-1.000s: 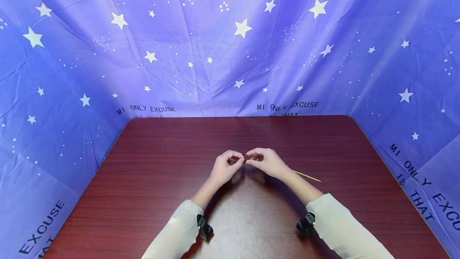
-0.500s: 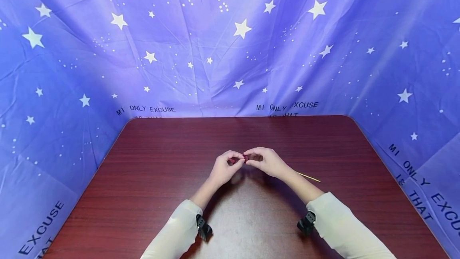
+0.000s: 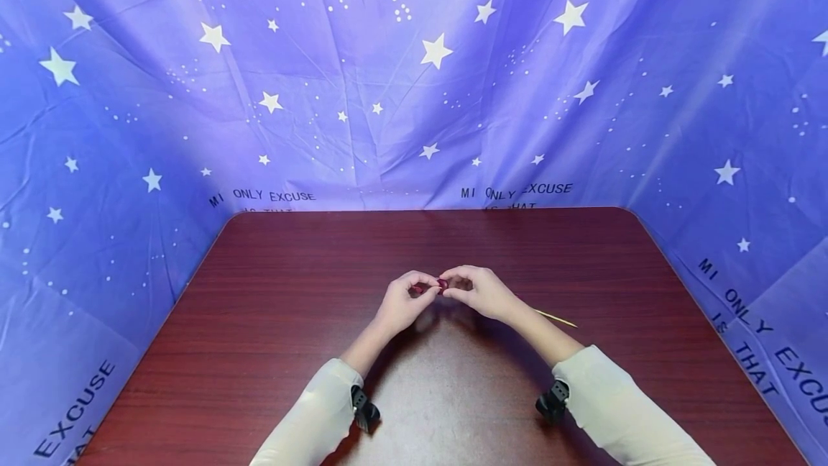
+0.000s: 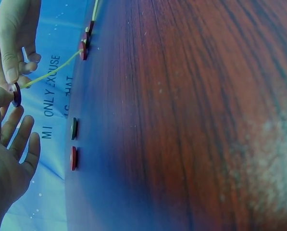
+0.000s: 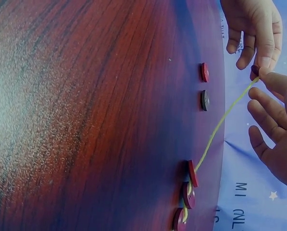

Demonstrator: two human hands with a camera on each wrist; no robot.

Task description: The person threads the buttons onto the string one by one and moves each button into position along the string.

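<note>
Near the table's middle, my left hand (image 3: 401,304) pinches a small dark red button (image 4: 16,95) between thumb and fingertips. My right hand (image 3: 481,293) meets it there, its thumb and index finger spread across the button's edge. A yellow string (image 5: 225,118) runs up from the table to these fingertips; whether it passes through the held button is hidden. Lower on the string, several red buttons (image 5: 189,195) are threaded and rest on the table. In the left wrist view, the other fingers of my left hand (image 4: 13,154) are spread loosely.
Two loose buttons stand out in the wrist views: a red button (image 5: 205,72) and a dark button (image 5: 205,100), side by side on the table (image 3: 291,351). The string's yellow tail (image 3: 556,318) lies beyond my right forearm. A starry blue-purple cloth (image 3: 362,92) surrounds the table's far edges.
Both hands stay nearly in place, fingertips together. The held button turns slightly between them and shows more of its face. Less of the string's tail shows past the right forearm than a second ago.
</note>
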